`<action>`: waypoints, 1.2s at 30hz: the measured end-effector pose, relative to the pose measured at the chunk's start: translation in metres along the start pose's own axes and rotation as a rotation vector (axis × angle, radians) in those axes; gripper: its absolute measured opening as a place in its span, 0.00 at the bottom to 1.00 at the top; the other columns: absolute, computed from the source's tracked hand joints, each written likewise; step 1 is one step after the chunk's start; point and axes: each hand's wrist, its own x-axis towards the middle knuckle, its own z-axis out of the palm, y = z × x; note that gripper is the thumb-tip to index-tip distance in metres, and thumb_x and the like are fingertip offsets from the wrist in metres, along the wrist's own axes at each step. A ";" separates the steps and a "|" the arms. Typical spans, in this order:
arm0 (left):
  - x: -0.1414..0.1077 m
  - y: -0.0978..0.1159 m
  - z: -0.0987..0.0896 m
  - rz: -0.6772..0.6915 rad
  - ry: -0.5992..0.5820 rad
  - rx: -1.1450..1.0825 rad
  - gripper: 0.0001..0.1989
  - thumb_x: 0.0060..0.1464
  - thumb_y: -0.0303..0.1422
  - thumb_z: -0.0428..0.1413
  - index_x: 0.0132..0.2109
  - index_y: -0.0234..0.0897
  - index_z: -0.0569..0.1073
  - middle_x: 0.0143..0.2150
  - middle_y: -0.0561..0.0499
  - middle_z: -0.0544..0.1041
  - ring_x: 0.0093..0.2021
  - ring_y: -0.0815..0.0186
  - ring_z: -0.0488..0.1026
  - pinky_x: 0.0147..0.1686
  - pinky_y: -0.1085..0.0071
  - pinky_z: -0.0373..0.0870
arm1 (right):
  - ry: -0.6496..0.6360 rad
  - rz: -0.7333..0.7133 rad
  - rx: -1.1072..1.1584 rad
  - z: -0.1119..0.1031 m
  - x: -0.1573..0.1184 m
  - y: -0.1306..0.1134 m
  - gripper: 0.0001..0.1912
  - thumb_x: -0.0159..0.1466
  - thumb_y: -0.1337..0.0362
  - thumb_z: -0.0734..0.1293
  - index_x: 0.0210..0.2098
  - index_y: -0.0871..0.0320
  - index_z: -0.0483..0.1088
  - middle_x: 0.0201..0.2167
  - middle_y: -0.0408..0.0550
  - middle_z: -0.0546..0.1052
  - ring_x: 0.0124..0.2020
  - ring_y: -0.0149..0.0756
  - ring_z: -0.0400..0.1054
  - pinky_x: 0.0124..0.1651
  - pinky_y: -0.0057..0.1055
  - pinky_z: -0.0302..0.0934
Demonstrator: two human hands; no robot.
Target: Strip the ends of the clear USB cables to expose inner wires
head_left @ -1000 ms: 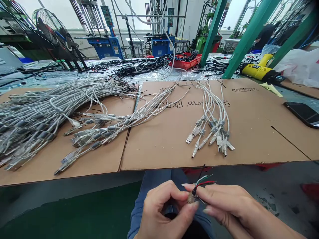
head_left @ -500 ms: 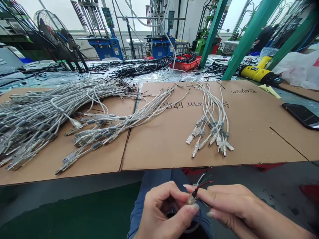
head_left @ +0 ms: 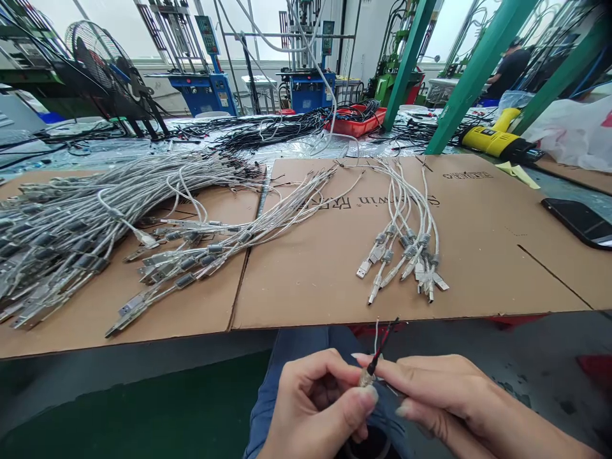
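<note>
Above my lap, just below the table edge, my left hand (head_left: 325, 401) pinches a cable end (head_left: 366, 377) between thumb and forefinger. Out of its clear sheath come thin dark and red wires (head_left: 381, 347), bunched and pointing up, with one white wire (head_left: 376, 335) standing apart. My right hand (head_left: 444, 389) comes in from the right, its fingers closed and its forefinger tip beside the wires. A thin dark strip shows between its thumb and forefinger; its kind is unclear. On the cardboard lie a small group of USB cables (head_left: 406, 245) and a second bundle of cables (head_left: 258, 226).
A large heap of grey-white USB cables (head_left: 95, 223) covers the left cardboard (head_left: 191, 312). A phone (head_left: 581, 222) lies at the right. Behind are a yellow heat gun (head_left: 492, 141), green posts (head_left: 471, 70), a red tray (head_left: 358, 124) and a fan (head_left: 102, 57). A person (head_left: 511, 70) is far back.
The wires, fanned out to the right before, are now drawn together and point upward, with the white one apart. Both hands stay nearly in place. A person has come into view at the back right.
</note>
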 end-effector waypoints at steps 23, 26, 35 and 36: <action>0.002 0.000 0.000 -0.002 0.024 0.020 0.13 0.42 0.36 0.64 0.25 0.32 0.70 0.18 0.57 0.69 0.16 0.79 0.66 0.19 0.84 0.64 | -0.028 0.046 0.083 -0.002 -0.001 0.000 0.19 0.65 0.72 0.59 0.53 0.50 0.67 0.25 0.39 0.79 0.22 0.32 0.75 0.27 0.20 0.68; 0.002 -0.001 0.000 0.023 0.028 0.069 0.11 0.44 0.35 0.63 0.26 0.32 0.71 0.20 0.57 0.69 0.17 0.78 0.66 0.19 0.83 0.64 | -0.057 0.057 0.009 -0.006 -0.005 -0.001 0.14 0.65 0.72 0.57 0.45 0.55 0.71 0.24 0.43 0.78 0.24 0.34 0.75 0.25 0.21 0.67; 0.004 -0.003 -0.003 0.376 0.135 0.455 0.05 0.46 0.31 0.60 0.27 0.34 0.75 0.21 0.55 0.67 0.23 0.75 0.64 0.24 0.80 0.62 | 0.006 0.045 -0.098 -0.003 -0.007 -0.001 0.12 0.64 0.71 0.56 0.31 0.56 0.70 0.19 0.43 0.76 0.16 0.33 0.70 0.18 0.22 0.63; 0.003 -0.002 -0.003 0.371 0.138 0.459 0.05 0.46 0.31 0.60 0.26 0.34 0.75 0.21 0.55 0.67 0.22 0.75 0.64 0.24 0.79 0.62 | 0.002 0.040 -0.099 -0.003 -0.006 -0.001 0.12 0.65 0.70 0.56 0.31 0.57 0.70 0.18 0.43 0.76 0.15 0.33 0.70 0.17 0.22 0.62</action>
